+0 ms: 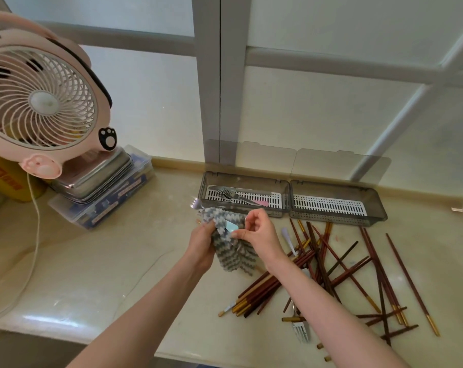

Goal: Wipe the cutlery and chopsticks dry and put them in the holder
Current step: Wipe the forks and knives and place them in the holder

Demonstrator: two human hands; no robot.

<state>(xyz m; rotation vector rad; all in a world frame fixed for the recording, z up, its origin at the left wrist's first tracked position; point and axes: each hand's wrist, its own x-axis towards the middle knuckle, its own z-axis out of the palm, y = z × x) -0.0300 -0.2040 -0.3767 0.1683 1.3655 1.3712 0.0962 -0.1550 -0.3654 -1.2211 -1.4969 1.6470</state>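
My left hand (201, 244) grips a grey-and-white zigzag cloth (229, 247) wrapped around a fork (196, 203) whose tines stick out at the upper left. My right hand (256, 232) pinches the fork's light-blue handle end (230, 226) where it pokes out of the cloth. Behind the hands lies a grey two-compartment holder (288, 197); its left compartment holds forks and a pink-handled piece (238, 196), and its right compartment (331, 205) shows only the white grate. Several brown, gold-tipped chopsticks (339, 266) lie scattered on the counter at the right, with another fork (300, 332) among them.
A pink desk fan (42, 102) stands at the left on stacked metal trays (95, 176) and a plastic box, its cord (36, 235) trailing over the counter. The counter's front edge (172, 351) runs below my arms. A frosted window is behind the holder.
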